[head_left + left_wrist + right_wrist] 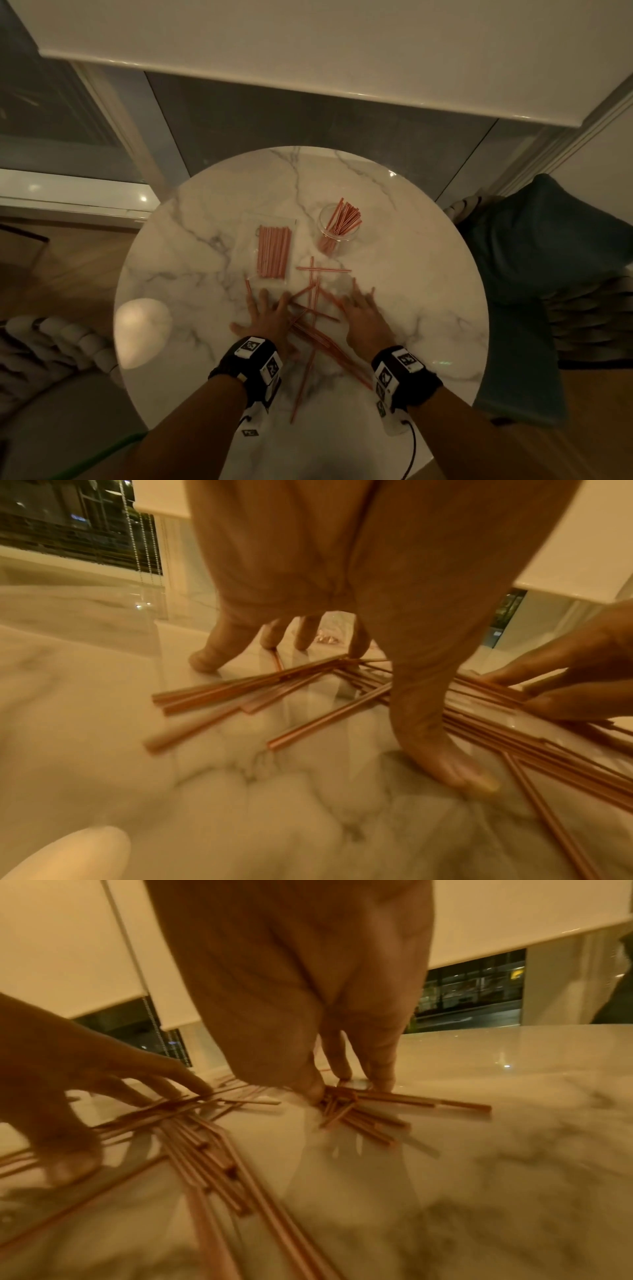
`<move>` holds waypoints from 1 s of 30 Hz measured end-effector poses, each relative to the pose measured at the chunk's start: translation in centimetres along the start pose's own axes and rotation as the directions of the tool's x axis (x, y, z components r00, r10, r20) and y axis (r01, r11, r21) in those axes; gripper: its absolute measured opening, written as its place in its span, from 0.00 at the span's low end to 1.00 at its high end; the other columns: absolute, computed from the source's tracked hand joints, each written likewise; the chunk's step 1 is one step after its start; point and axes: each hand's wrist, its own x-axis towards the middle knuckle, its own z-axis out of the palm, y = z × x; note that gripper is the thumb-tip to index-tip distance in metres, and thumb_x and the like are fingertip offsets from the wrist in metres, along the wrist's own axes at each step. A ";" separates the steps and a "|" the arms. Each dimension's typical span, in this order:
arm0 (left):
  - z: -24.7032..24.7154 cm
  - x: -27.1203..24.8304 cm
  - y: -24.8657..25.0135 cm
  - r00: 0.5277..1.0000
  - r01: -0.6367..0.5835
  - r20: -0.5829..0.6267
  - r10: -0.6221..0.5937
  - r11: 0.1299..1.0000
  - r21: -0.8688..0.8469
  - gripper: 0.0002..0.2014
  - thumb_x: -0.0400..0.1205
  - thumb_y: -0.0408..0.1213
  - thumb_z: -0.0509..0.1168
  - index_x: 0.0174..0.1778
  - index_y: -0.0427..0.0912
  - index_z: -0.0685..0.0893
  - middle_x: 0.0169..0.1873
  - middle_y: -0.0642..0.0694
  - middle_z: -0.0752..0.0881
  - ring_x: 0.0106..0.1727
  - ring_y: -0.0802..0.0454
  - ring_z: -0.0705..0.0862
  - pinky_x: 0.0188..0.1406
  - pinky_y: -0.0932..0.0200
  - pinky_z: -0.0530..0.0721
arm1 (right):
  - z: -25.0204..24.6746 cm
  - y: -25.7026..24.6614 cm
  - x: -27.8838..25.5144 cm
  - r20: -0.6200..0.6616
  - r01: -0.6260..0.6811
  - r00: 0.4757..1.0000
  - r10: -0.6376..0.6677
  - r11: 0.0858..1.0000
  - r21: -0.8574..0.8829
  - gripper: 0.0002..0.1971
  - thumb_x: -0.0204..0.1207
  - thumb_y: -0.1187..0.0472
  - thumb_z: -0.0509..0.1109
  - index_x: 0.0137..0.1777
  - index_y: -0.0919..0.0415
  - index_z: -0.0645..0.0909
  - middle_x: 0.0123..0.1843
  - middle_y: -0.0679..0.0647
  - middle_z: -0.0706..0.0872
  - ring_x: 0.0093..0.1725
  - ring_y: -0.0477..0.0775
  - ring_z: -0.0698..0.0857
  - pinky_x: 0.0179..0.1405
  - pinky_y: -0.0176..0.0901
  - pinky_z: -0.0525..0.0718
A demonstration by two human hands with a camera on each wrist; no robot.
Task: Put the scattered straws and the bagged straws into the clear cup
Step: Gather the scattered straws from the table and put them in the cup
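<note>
Several thin pink straws (313, 329) lie crossed on the round marble table (191, 274), between my two hands. My left hand (270, 310) is spread flat, fingertips on the table and on the straws' left ends (240, 693). My right hand (359, 305) presses its straight fingertips on a fan of straw ends (369, 1110). The left wrist view shows my left hand (411, 710) and the right wrist view my right hand (329, 1085). The clear cup (339, 228) stands farther back with several straws in it. The bagged straws (273, 251) lie left of the cup.
A teal cushioned seat (548, 260) touches the table's right side. A grey knitted cushion (51, 342) sits at the lower left. A bright lamp glare (142, 329) marks the table's left part. A window blind (308, 51) hangs behind the table.
</note>
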 end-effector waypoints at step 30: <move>0.9 -1.6 -5.3 0.924 -0.047 -0.376 0.067 0.997 0.062 0.34 0.77 0.64 0.63 0.73 0.46 0.68 0.66 0.45 0.74 0.67 0.41 0.73 0.62 0.40 0.75 | 0.3 -2.3 -1.8 -0.216 0.023 0.976 0.011 0.988 0.156 0.20 0.84 0.53 0.58 0.75 0.51 0.76 0.79 0.55 0.72 0.79 0.60 0.70 0.76 0.57 0.70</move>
